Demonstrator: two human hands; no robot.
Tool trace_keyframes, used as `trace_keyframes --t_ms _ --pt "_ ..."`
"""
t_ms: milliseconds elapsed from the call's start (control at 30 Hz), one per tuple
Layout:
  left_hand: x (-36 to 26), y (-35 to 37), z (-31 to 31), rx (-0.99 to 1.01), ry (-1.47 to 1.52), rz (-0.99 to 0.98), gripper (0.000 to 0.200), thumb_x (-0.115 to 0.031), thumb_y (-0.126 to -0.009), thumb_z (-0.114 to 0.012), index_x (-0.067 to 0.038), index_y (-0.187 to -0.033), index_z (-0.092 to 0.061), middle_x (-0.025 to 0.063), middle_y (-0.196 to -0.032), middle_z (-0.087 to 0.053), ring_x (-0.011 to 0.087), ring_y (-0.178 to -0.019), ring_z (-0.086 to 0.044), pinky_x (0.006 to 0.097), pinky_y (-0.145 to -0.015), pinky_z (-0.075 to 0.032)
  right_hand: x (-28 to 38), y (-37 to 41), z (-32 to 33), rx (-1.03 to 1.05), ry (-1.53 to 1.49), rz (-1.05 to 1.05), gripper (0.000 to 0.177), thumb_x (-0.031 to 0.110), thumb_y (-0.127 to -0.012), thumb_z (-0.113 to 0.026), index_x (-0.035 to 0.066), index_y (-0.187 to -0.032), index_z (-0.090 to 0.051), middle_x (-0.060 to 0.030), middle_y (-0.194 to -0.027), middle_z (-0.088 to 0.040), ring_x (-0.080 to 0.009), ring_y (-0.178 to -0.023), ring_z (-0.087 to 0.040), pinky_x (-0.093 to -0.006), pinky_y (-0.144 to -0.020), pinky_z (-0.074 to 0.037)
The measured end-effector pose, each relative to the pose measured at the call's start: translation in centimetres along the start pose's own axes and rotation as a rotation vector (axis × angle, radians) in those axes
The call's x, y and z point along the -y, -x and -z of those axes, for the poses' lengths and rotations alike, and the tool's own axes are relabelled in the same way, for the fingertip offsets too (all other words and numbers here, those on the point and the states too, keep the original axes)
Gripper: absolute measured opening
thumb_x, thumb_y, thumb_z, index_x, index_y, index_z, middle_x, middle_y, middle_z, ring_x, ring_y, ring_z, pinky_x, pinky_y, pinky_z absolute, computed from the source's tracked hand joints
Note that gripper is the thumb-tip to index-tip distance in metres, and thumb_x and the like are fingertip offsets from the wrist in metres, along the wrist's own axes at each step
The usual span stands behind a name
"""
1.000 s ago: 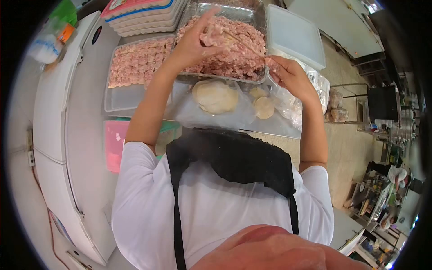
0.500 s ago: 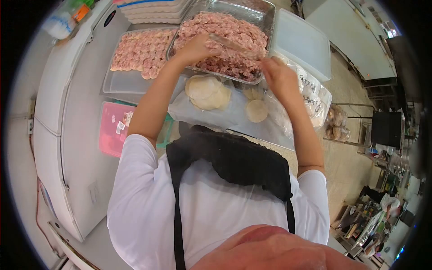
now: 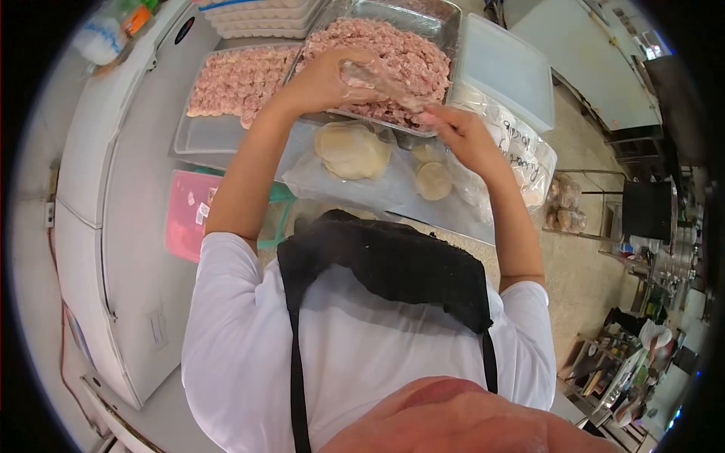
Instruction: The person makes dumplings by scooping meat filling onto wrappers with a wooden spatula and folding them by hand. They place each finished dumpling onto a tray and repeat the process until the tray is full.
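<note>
My right hand [image 3: 462,136] grips the near end of a flat spatula [image 3: 396,92] smeared with meat and slightly blurred. The blade reaches left to my left hand [image 3: 332,79], whose fingers curl around its tip; what lies in that palm is hidden. Both hands are above the near side of a metal pan [image 3: 453,38] heaped with pink ground meat [image 3: 400,45]. Just below the hands, a pile of pale round dough wrappers [image 3: 351,151] rests on plastic. Beside it are a few more round wrappers [image 3: 434,180].
Left of the pan, a clear tray [image 3: 215,137] holds rows of meat-filled dumplings [image 3: 238,79]. Stacked white trays [image 3: 260,26] stand behind. A translucent lid [image 3: 506,72] and a labelled plastic bag [image 3: 521,155] lie right. A pink lid [image 3: 185,219] sits lower left, near a white freezer [image 3: 124,204].
My left hand has turned and come nearer to me, its fingers now around the spatula's tip. My right hand has moved slightly down, still holding the spatula.
</note>
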State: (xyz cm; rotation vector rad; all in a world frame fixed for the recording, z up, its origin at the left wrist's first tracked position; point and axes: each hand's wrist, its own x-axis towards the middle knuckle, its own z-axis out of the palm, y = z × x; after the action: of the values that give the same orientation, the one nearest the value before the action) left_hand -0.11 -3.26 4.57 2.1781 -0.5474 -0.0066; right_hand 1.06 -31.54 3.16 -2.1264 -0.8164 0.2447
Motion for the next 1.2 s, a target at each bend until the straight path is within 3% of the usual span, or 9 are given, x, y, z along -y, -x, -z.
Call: trace_keyframes --t_ms 167,300,433,533,667,800,933,1033,1200 --pt "3.9 1.9 0.6 -0.105 -0.112 0.056 0.065 -0.038 -0.072 -0.078 -0.004 -0.122 -0.056 0.0188 -0.126 -0.054 0.0299 -0.118 -0.051 0.0369 -0.101 -0.038 4.6 -1.3 1.1 -0.092 0.584 0.047 0.022 0.023 -0.089 -0.061 0.004 -0.1 -0.066 -0.0143 -0.083 -0.061 -0.0334 -0.071 -0.057 -0.035 -0.064 -0.047" --pt "3.4 4.4 3.1 -0.033 0.029 0.163 0.071 -0.044 -0.069 -0.078 -0.002 -0.122 -0.056 0.0207 -0.128 -0.052 0.0308 -0.12 -0.049 0.0384 -0.102 -0.037 5.4 -2.2 -3.1 -0.172 0.619 0.28 0.022 0.021 -0.089 -0.06 0.003 -0.102 -0.065 -0.0147 -0.091 -0.064 -0.0337 -0.076 -0.061 -0.0357 -0.066 -0.049" --pt "5.9 8.5 5.3 -0.107 0.007 0.197 0.071 -0.039 -0.068 -0.08 0.002 -0.12 -0.055 0.0206 -0.125 -0.055 0.0295 -0.119 -0.05 0.0374 -0.101 -0.037 11.5 -3.0 -2.7 -0.091 0.435 0.027 0.027 0.027 -0.09 -0.058 0.004 -0.102 -0.066 -0.0152 -0.092 -0.067 -0.0332 -0.081 -0.064 -0.0393 -0.071 -0.051" --pt "7.9 10.9 7.1 -0.185 -0.04 0.128 0.071 -0.035 -0.067 -0.082 0.003 -0.12 -0.055 0.0196 -0.12 -0.058 0.0275 -0.115 -0.053 0.0366 -0.099 -0.039 12.4 -4.1 -8.3 -0.098 0.416 0.273 0.028 0.027 -0.091 -0.056 0.004 -0.104 -0.065 -0.0173 -0.092 -0.066 -0.0355 -0.083 -0.063 -0.0399 -0.073 -0.05" --pt "9.2 14.2 10.1 -0.27 -0.068 0.227 0.069 -0.034 -0.068 -0.082 0.001 -0.121 -0.055 0.0164 -0.115 -0.061 0.0249 -0.106 -0.058 0.0349 -0.092 -0.044 11.7 -5.5 -13.2 -0.059 0.341 0.09 0.032 0.029 -0.092 -0.055 0.002 -0.107 -0.062 -0.0203 -0.096 -0.064 -0.0374 -0.088 -0.061 -0.0411 -0.076 -0.048" --pt "15.7 18.3 12.9 -0.172 0.003 0.337 0.065 -0.034 -0.07 -0.079 -0.001 -0.121 -0.055 0.0148 -0.108 -0.062 0.0235 -0.094 -0.06 0.0344 -0.081 -0.047 8.4 -2.8 -13.6 -0.237 0.166 -0.037 0.035 0.027 -0.092 -0.058 -0.001 -0.113 -0.06 -0.014 -0.092 -0.068 -0.0271 -0.083 -0.064 -0.0357 -0.074 -0.048" --pt "22.5 21.5 10.2 -0.225 -0.264 0.386 0.057 -0.031 -0.072 -0.074 -0.002 -0.118 -0.055 0.0177 -0.101 -0.062 0.0287 -0.087 -0.06 0.0374 -0.077 -0.048 5.9 2.8 -12.7 -0.326 -0.188 -0.465 0.034 0.024 -0.094 -0.056 0.0 -0.117 -0.06 0.0044 -0.069 -0.048 -0.0045 -0.056 -0.041 -0.0197 -0.05 -0.034" --pt "22.2 21.1 7.8 -0.284 -0.343 0.441 0.058 -0.028 -0.072 -0.071 -0.002 -0.12 -0.051 0.0227 -0.105 -0.061 0.0369 -0.094 -0.06 0.0419 -0.078 -0.048 6.3 6.8 -13.2 -0.435 -0.276 -0.548 0.031 0.025 -0.097 -0.052 0.005 -0.119 -0.06 0.0094 -0.063 -0.035 -0.0003 -0.051 -0.028 -0.017 -0.045 -0.02" --pt "21.9 19.0 4.1 -0.363 -0.311 0.547 0.068 -0.022 -0.075 -0.069 0.001 -0.132 -0.04 0.027 -0.111 -0.058 0.042 -0.097 -0.058 0.0442 -0.083 -0.048 4.7 9.8 -12.6 -0.49 -0.304 -0.622 0.032 0.029 -0.098 -0.049 0.006 -0.117 -0.061 0.0095 -0.06 -0.033 -0.0006 -0.049 -0.027 -0.0178 -0.044 -0.02"
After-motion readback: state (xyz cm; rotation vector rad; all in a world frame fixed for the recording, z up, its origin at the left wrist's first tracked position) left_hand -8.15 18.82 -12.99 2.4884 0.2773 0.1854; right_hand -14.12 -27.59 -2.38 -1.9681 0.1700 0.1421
